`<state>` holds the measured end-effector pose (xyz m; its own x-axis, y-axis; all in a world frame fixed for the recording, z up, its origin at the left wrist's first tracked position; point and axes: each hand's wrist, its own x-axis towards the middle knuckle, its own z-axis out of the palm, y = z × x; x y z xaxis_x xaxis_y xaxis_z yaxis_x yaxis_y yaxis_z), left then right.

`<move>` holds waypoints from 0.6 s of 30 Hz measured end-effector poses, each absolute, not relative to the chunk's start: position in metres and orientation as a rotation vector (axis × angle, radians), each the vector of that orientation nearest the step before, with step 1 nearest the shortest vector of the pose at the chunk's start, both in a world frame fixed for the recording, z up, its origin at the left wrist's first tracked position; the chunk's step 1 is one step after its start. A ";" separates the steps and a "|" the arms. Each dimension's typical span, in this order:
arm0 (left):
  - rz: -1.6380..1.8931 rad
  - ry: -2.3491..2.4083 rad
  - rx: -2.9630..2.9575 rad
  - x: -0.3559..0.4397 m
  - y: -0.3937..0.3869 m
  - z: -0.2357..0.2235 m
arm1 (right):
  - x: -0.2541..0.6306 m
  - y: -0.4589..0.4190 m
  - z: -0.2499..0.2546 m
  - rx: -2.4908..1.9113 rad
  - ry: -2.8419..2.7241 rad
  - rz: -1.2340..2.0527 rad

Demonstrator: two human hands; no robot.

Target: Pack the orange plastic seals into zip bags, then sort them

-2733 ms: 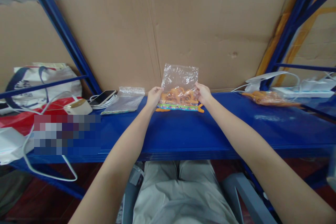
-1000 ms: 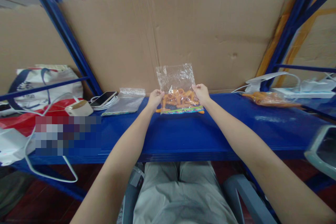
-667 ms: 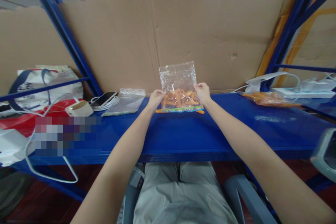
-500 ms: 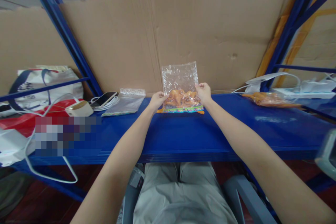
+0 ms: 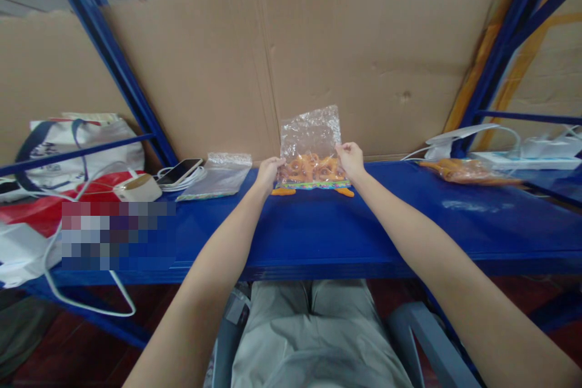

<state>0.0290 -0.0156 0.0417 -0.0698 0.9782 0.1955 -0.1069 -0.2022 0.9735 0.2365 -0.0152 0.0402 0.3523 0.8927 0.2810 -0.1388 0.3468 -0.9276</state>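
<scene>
Plainly, everything hung on how the clear bag (image 5: pixel 311 128) sat between the two hands. It was straight out in front of the person, above the far part of the blue shelf (image 5: pixel 318 227), its upper part rising towards the cardboard (image 5: pixel 354 60) behind. Neither hand was nearer, since both were on it, one at each side edge. The left hand (image 5: pixel 269 173) pinched the left edge between thumb and fingers, a little lower down; the right hand (image 5: pixel 351 160) pinched the right edge somewhat higher, thumb and fingers pressed together there too.

So the bag lay to the right of the left hand and to the left of the right one. Its side edges ran roughly up and down, and its loose top sloped, the right corner above the left. I couldn't settle whether it was longer than wide. Along its bottom went a colourful strip (image 5: pixel 313 185), crosswise from hand to hand.

Orange pieces (image 5: pixel 311 167) showed through the lower half, though I couldn't tell whether all were inside or some behind. Two orange tips (image 5: pixel 284 192) poked out beneath the strip, one near each lower corner, pointing towards the person.
</scene>
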 end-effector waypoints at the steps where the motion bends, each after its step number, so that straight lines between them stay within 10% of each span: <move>1: 1.461 1.062 1.231 0.029 -0.015 0.042 | 0.236 -0.016 0.041 -0.970 -0.965 0.831; 18: 1.434 1.099 1.265 0.026 -0.014 0.040 | 0.235 -0.019 0.038 -0.946 -1.069 0.904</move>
